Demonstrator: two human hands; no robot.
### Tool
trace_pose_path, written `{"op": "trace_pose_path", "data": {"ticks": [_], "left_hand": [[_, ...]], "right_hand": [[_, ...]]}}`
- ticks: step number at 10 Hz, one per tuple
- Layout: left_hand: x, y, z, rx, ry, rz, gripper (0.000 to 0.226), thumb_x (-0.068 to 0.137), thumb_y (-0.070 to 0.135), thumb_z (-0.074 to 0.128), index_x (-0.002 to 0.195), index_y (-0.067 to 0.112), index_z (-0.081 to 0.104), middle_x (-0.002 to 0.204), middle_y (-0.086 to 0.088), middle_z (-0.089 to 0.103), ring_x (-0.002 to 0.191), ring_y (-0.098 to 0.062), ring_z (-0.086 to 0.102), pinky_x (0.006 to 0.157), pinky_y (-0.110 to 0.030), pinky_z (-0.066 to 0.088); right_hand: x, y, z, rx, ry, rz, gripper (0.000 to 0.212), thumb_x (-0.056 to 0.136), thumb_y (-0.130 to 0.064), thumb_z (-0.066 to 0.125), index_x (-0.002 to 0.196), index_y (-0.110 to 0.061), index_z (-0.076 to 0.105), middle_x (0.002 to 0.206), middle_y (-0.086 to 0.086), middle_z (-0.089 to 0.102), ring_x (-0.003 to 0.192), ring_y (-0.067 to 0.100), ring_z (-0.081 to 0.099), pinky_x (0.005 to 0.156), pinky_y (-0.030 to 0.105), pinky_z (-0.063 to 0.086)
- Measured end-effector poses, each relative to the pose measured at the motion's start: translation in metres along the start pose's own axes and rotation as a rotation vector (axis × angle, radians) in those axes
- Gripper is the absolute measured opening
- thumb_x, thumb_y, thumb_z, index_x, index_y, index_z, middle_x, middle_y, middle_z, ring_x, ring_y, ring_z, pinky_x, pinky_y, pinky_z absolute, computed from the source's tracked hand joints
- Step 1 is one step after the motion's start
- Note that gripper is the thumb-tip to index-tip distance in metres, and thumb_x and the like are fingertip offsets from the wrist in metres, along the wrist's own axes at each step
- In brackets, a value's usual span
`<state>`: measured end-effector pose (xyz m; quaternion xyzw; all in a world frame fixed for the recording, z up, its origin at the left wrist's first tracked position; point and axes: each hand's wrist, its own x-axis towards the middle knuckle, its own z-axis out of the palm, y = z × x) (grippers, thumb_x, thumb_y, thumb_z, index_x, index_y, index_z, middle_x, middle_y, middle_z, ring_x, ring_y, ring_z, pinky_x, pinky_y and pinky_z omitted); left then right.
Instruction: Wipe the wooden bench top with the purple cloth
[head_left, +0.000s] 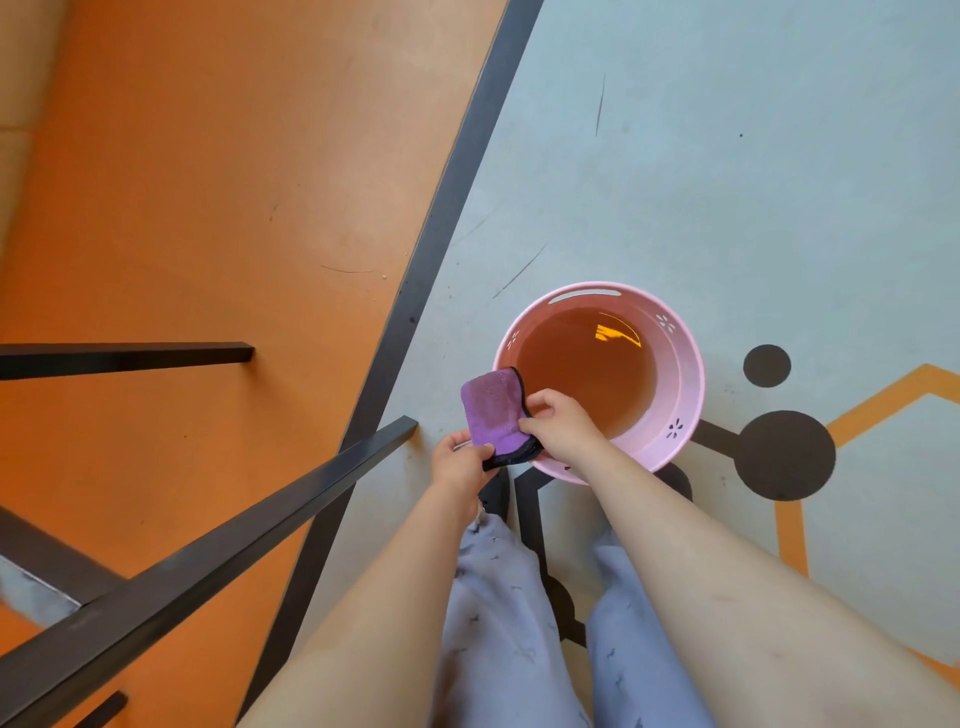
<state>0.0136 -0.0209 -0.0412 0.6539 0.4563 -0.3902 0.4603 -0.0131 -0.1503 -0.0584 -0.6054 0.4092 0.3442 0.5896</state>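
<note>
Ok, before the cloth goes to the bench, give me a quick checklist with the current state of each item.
1. Purple cloth held by both hands: ok, left hand and right hand grip it.
2. Cloth wrung out: cannot tell.
3. Cloth clear of the water: ok, it is above the pink bucket rim.
4. Bucket upright on the floor: ok.
5. Cloth on the bench top: not ok, not yet.

Bright even light, glare on bucket water, wide-angle edge bending
</note>
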Motion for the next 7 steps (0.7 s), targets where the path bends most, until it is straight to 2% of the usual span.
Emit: {"op": "trace_pose_path", "data": {"ticks": [1,2,3,4,5,6,7], "left_hand": [[-0.004,0.003,0.004,0.136,0.001,-0.006,0.028,0.093,0.0,0.054,0.12,0.007,0.051,0.112,-0.016,0.061,0.092,-0.022,0.062,0.071,-0.028,0.053],[-0.012,0.004,0.005,0.284,0.021,0.045,0.04,0.094,0.009,0.054,0.133,0.011,0.044,0.119,-0.013,0.056,0.079,-0.014,0.053,0.063,-0.025,0.044],[-0.025,0.003,-0.001,0.362,0.067,0.085,0.042,0.096,0.014,0.053,0.136,0.01,0.044,0.118,-0.011,0.054,0.089,-0.017,0.052,0.072,-0.027,0.042],[-0.053,0.008,-0.007,0.418,0.088,0.129,0.037,0.097,0.016,0.053,0.133,0.011,0.047,0.128,-0.009,0.052,0.101,-0.017,0.047,0.081,-0.027,0.04],[-0.096,0.02,-0.008,0.516,0.066,0.268,0.03,0.096,0.016,0.053,0.126,0.013,0.051,0.125,-0.006,0.056,0.099,-0.016,0.05,0.079,-0.026,0.041],[-0.142,0.035,-0.009,0.581,-0.013,0.426,0.026,0.096,0.015,0.052,0.121,0.015,0.054,0.122,-0.003,0.06,0.103,-0.014,0.054,0.084,-0.025,0.044],[-0.192,0.052,-0.016,0.585,-0.06,0.584,0.022,0.095,0.013,0.052,0.116,0.017,0.058,0.116,0.001,0.062,0.104,-0.011,0.057,0.08,-0.016,0.042]], "right_hand": [[-0.005,0.001,-0.003,0.013,-0.011,0.006,0.036,0.09,-0.012,0.056,0.125,-0.015,0.055,0.119,0.006,0.063,0.108,0.023,0.059,0.099,0.041,0.046],[-0.009,0.002,-0.011,0.086,0.016,0.043,0.037,0.092,-0.017,0.049,0.129,-0.022,0.051,0.122,0.001,0.058,0.11,0.022,0.056,0.099,0.041,0.046],[-0.022,0.0,-0.017,0.11,0.012,0.064,0.038,0.092,-0.017,0.047,0.129,-0.023,0.051,0.128,0.002,0.057,0.116,0.023,0.055,0.102,0.045,0.044],[-0.045,-0.008,-0.023,0.084,0.021,0.038,0.036,0.092,-0.016,0.048,0.127,-0.021,0.053,0.131,0.003,0.056,0.118,0.023,0.053,0.103,0.044,0.042],[-0.077,-0.026,-0.033,0.034,0.035,-0.003,0.035,0.09,-0.014,0.051,0.125,-0.018,0.056,0.126,0.005,0.059,0.115,0.023,0.055,0.103,0.041,0.042],[-0.11,-0.052,-0.046,-0.025,0.036,-0.086,0.031,0.088,-0.012,0.054,0.117,-0.017,0.062,0.117,0.006,0.064,0.109,0.024,0.058,0.099,0.039,0.045],[-0.151,-0.08,-0.055,-0.073,0.012,-0.22,0.025,0.087,-0.013,0.055,0.108,-0.024,0.064,0.099,-0.002,0.067,0.098,0.018,0.062,0.086,0.03,0.049]]}}
